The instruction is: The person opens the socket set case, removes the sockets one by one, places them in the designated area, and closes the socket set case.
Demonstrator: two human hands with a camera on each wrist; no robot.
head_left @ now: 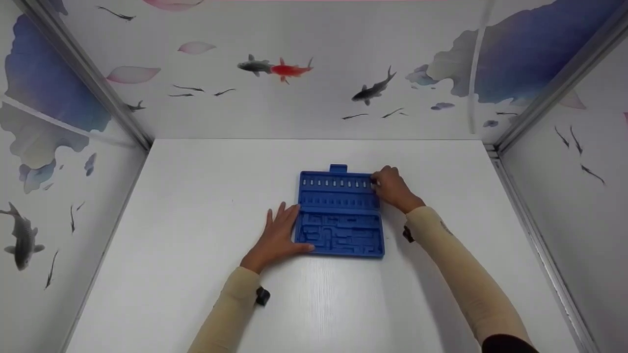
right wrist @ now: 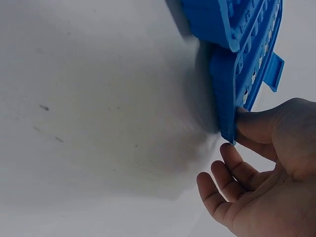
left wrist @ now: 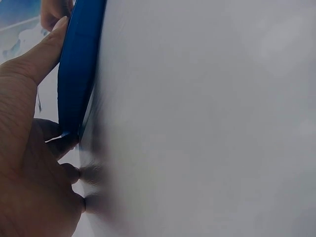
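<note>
A blue plastic socket-set case [head_left: 341, 210] lies unfolded on the table. Several small silver sockets [head_left: 334, 183] stand in a row along its far half; the near half has empty moulded recesses. My left hand [head_left: 277, 240] rests at the near left corner, fingers spread along the left side and thumb laid over the front rim. In the left wrist view, that thumb [left wrist: 49, 47] touches the case wall. My right hand [head_left: 392, 189] pinches the far right corner at the end of the socket row. Whether a socket is between those fingertips is hidden.
The white table [head_left: 196, 220] surrounds the case. A patterned back wall [head_left: 314, 108] and two side walls enclose it, with metal strips along the corners. A latch tab [head_left: 338, 168] sticks out from the far edge of the case.
</note>
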